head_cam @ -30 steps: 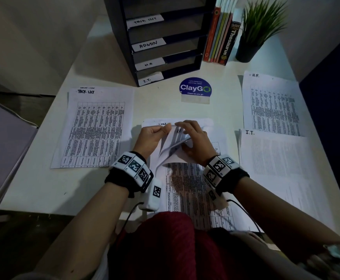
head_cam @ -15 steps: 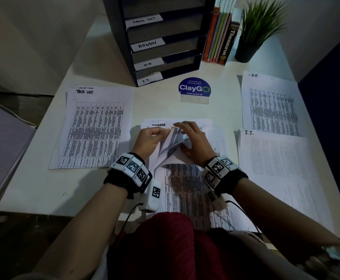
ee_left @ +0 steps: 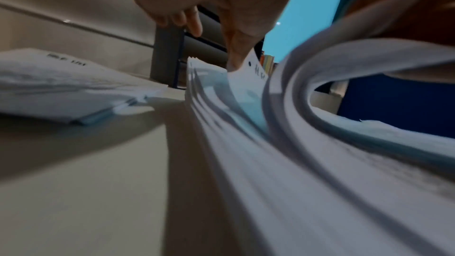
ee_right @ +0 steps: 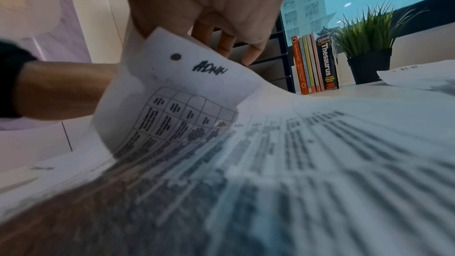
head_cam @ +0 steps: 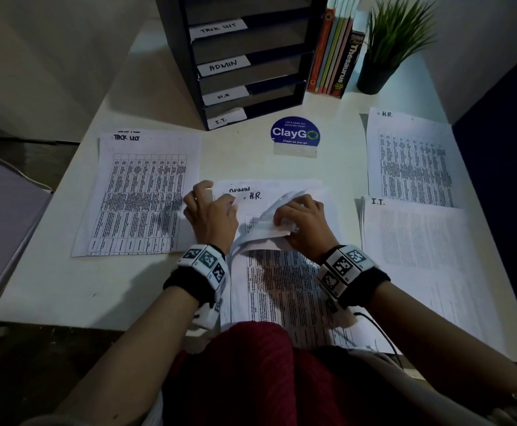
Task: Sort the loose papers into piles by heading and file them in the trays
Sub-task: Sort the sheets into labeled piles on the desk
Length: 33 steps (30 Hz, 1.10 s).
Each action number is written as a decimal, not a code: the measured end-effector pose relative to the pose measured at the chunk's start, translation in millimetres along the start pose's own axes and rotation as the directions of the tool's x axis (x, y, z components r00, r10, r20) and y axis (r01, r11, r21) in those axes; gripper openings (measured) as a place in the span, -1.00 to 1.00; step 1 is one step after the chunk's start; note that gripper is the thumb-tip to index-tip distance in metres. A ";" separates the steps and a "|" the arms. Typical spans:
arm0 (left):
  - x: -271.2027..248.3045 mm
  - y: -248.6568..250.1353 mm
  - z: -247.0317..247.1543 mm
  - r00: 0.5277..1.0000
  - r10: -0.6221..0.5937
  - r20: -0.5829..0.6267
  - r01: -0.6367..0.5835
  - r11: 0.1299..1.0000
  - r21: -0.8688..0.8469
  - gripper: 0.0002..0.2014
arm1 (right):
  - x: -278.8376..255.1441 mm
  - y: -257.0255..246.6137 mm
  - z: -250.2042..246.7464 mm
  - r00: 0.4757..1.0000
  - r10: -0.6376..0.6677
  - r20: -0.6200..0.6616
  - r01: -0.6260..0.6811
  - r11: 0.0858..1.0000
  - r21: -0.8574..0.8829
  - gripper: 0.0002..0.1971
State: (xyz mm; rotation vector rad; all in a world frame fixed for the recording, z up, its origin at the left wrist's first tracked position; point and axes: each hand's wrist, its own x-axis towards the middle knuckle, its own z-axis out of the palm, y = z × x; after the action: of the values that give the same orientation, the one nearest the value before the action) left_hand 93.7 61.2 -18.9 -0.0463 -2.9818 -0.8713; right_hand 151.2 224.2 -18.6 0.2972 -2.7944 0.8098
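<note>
The unsorted stack lies on the worktop directly in front of the tray rack, nearer the person than the rack. Its upper sheets are being leafed through so that the headings can be read. The right hand is curled round the top corners of several sheets, which are bent back toward the person; in the right wrist view the uppermost curled sheet shows a heading that seems to read ADMIN. The left hand is set at the stack's far left corner, and in the left wrist view its thumb and fingers appear to pinch the corner of a single sheet. Beneath the lifted corners an H.R. heading is exposed, with ADMIN written just beyond it.

Three sorted piles are already laid out: the TASK LIST pile in front of the rack and to its left, the H.R. pile to the rack's right, and the I.T. pile in front of that one.

The step would probably be done well if the corners were lifted only far enough for each heading to be read, so that creasing is avoided. One sheet should be separated at a time, since thin paper is likely to cling. The rest of the stack should be kept pinned square while a sheet is drawn out, and each heading checked against its pile before release.
</note>
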 end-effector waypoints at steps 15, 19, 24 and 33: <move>-11.2 -3.7 6.1 0.810 -0.200 0.552 0.487 0.754 -0.441 -0.70 | 32.2 7.6 -14.4 0.823 0.567 0.037 -0.552 0.783 0.287 -0.81; -9.0 -4.2 4.4 0.768 -0.195 0.610 0.553 0.681 -0.479 -0.78 | 35.4 24.0 -28.9 0.808 0.545 0.223 -0.589 0.742 0.320 -0.65; -9.1 -1.7 2.1 0.705 -0.177 0.687 0.630 0.601 -0.492 -0.82 | 46.6 18.5 -19.1 0.855 0.462 0.237 -0.499 0.857 0.131 -0.78; 4.7 22.0 -18.2 0.853 -0.159 0.498 0.379 0.844 -0.380 -0.73 | 54.0 13.0 -1.7 0.890 0.389 0.238 -0.400 0.917 -0.004 -0.71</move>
State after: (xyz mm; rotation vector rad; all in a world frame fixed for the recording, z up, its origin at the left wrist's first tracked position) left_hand 90.3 70.1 8.5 0.2104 -3.1356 -1.8445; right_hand 96.5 228.7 -9.6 -0.1963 -3.1144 0.9805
